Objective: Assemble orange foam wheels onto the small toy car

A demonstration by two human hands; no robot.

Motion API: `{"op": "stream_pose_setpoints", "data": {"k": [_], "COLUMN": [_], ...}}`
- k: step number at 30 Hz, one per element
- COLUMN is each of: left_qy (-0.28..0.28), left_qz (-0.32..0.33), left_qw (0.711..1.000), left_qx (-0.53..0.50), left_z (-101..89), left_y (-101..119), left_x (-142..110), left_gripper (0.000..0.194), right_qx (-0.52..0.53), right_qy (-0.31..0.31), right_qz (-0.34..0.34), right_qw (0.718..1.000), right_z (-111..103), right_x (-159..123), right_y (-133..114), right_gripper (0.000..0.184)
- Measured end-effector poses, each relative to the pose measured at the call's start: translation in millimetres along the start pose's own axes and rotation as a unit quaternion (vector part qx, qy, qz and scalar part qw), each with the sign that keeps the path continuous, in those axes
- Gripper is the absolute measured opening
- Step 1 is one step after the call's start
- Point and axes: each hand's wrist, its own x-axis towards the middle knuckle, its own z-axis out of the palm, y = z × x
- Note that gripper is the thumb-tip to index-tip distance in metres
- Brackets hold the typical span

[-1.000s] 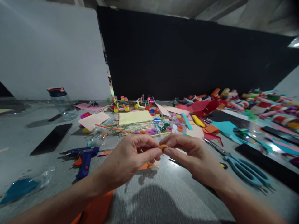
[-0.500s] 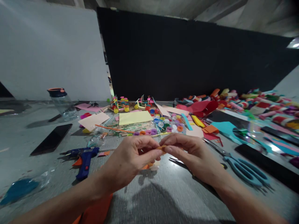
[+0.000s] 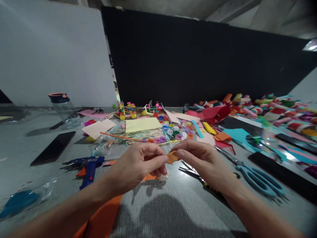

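Between my two hands is a small orange piece (image 3: pixel 172 157), thin and slightly curved, perhaps foam or felt. My left hand (image 3: pixel 141 160) pinches its left end between thumb and fingertips. The right end sits in the pinch of my right hand (image 3: pixel 201 162). Both hands hover over the grey table (image 3: pixel 138 211). Under my left fingers lie an orange scrap (image 3: pixel 150 178) and a small whitish piece (image 3: pixel 163 178), partly hidden. Thin-bladed scissors (image 3: pixel 189 170) lie beneath my right hand, their handles mostly covered. An orange sheet (image 3: pixel 105 218) lies below my left forearm.
Left stand a blue glue gun (image 3: pixel 89 168), a black phone (image 3: pixel 53 148) and a clear bottle (image 3: pixel 65 110). Blue-handled scissors (image 3: pixel 260 180) and a long black bar (image 3: pixel 284 178) lie right. Behind are bottle caps (image 3: pixel 170 132), wooden sticks, a yellow sheet (image 3: pixel 143 125) and coloured paper.
The orange piece has turned, so more of its flat face shows. My hands have moved slightly apart around it, and more of the thin-bladed scissors is visible.
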Motion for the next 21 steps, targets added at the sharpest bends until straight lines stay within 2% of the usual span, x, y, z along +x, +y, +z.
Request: {"op": "stream_pose_setpoints", "data": {"k": [2,4,8,13,17,21], "left_qy": [0.001,0.001,-0.008,-0.011,-0.007,-0.015], "left_qz": [0.002,0.003,-0.004,-0.008,-0.006,-0.003], "left_qw": [1.0,1.0,1.0,1.0,1.0,1.0], "left_qx": [-0.004,-0.007,-0.012,-0.018,-0.011,0.024], "left_z": [-0.4,-0.8,-0.3,0.8,1.0,1.2], "left_y": [1,2,3,3,4,3], "left_x": [1,2,2,1,1,-1], "left_gripper": [0.022,0.022,0.022,0.021,0.021,0.024], "right_qx": [0.045,0.048,-0.047,-0.119,-0.163,-0.205], "right_qy": [-0.017,-0.035,-0.021,0.004,-0.005,-0.014], "right_qz": [-0.008,-0.018,-0.065,-0.122,-0.133,-0.139], "right_qw": [0.999,0.998,0.997,0.985,0.978,0.969], "right_z": [0,1,4,6,4,1], "right_x": [0,-2,-4,-5,-6,-6], "right_y": [1,1,-2,-4,-5,-9], "right_gripper": [0.025,0.034,0.023,0.018,0.029,0.016]}}
